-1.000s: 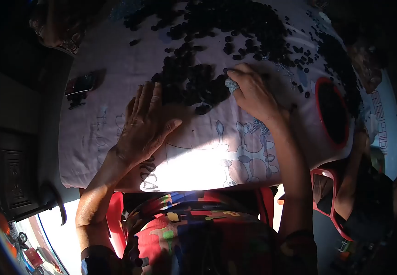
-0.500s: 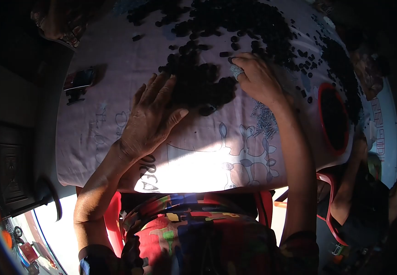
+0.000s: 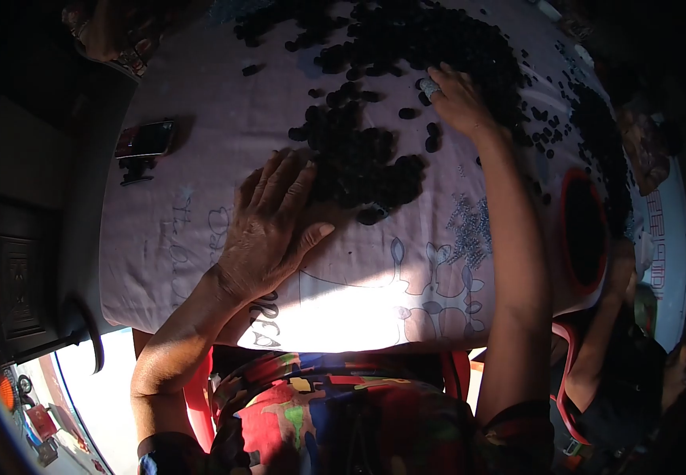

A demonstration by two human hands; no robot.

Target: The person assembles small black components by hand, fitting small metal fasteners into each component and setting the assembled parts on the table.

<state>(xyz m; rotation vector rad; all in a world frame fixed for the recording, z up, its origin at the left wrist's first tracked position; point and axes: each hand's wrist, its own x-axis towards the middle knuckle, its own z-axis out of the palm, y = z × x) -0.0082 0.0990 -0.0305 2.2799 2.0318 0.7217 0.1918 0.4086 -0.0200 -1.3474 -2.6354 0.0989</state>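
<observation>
My left hand (image 3: 272, 218) lies flat on the cloth, fingers stretched out, its fingertips at the edge of a heap of small black cap-like pieces (image 3: 351, 154). My right hand (image 3: 460, 99) reaches to the near edge of the larger spread of black pieces (image 3: 430, 36) farther back. Its fingers are curled around a clump of small silvery pieces (image 3: 432, 89), too small to name exactly. A dark piece (image 3: 424, 99) shows just beside that clump. Similar silvery pieces (image 3: 469, 229) lie in a loose pile near my right forearm.
A pale printed cloth (image 3: 193, 142) covers the table. A phone (image 3: 153, 138) on a small stand is at the left. A red-rimmed container (image 3: 568, 229) of dark contents stands at the right. Another person's arm (image 3: 608, 317) is at the right edge, near more black pieces (image 3: 596, 142).
My right hand has moved farther away, to the larger spread, still with the silvery clump. My left hand stays flat beside the heap. The view has shifted slightly.
</observation>
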